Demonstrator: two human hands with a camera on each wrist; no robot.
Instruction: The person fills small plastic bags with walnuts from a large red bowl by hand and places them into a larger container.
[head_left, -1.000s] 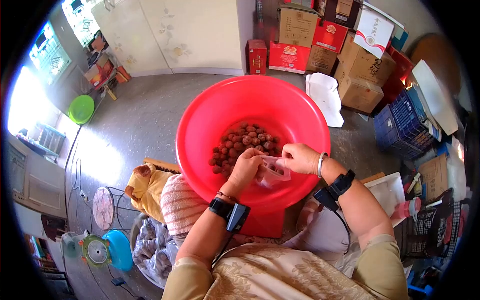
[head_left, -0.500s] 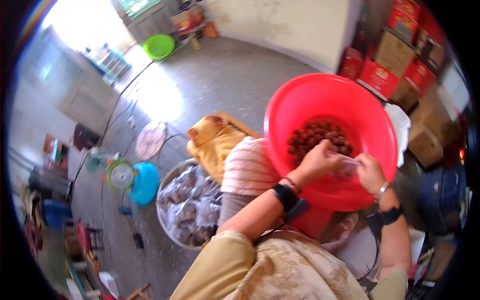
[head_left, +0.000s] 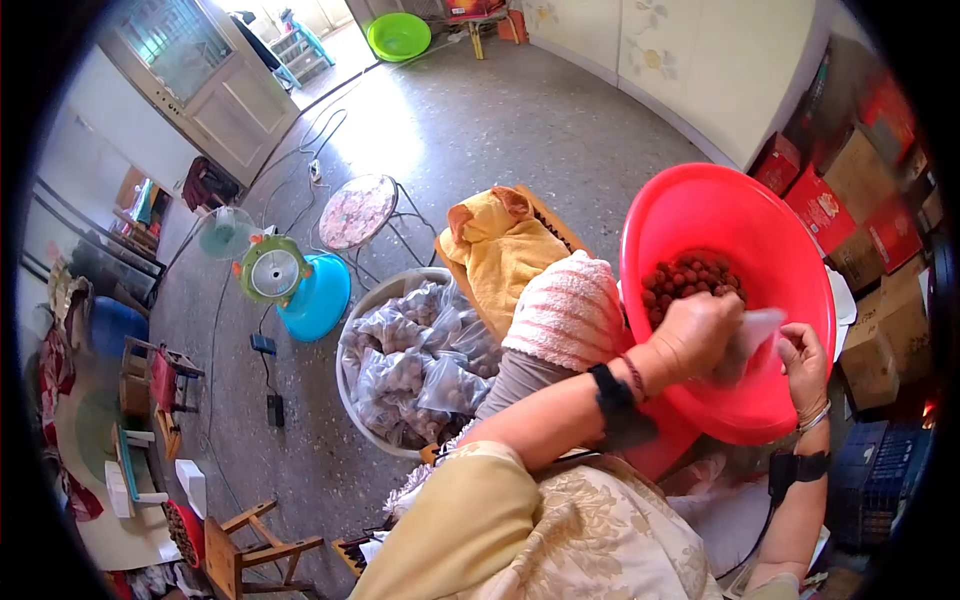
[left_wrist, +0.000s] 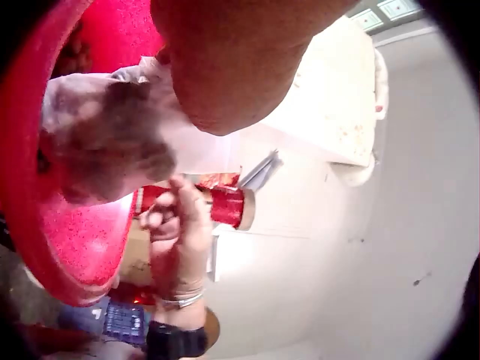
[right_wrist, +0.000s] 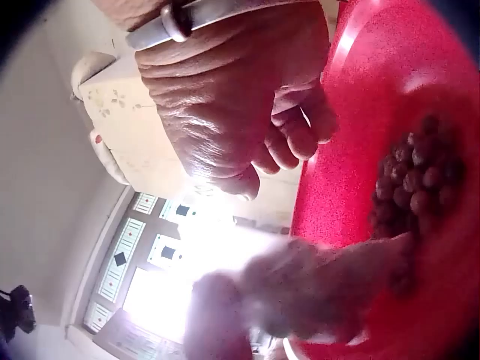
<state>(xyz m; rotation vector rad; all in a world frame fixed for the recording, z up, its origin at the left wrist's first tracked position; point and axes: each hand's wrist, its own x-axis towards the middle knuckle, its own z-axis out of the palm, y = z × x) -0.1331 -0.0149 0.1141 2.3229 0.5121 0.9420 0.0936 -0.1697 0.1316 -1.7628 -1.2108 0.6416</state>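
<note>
My left hand (head_left: 698,335) grips the gathered top of a clear plastic bag (head_left: 750,345) inside the big red tub (head_left: 725,205). Dark round lumps fill the bag's lower part in the left wrist view. To the right, my right hand (head_left: 804,368) is at the tub's near right side, apart from the bag. Its fingers (right_wrist: 281,146) curl loosely around nothing in the right wrist view. Reddish-brown round fruits, like lychees (head_left: 690,275), are heaped on the tub's bottom, beyond my left hand. Motion blurs the bag in both wrist views.
Left of my knee a round basin (head_left: 348,395) holds several tied bags of fruit (head_left: 395,370). A yellow cloth (head_left: 505,255) covers a wooden seat nearby. A round stool (head_left: 358,212), a fan (head_left: 275,273) and cables stand farther left. Cardboard boxes (head_left: 880,335) are stacked at the right.
The head view has swung left, bringing the basin of bags into fuller view. Both hands were on the bag earlier; now the right hand has let go and the left alone holds it.
</note>
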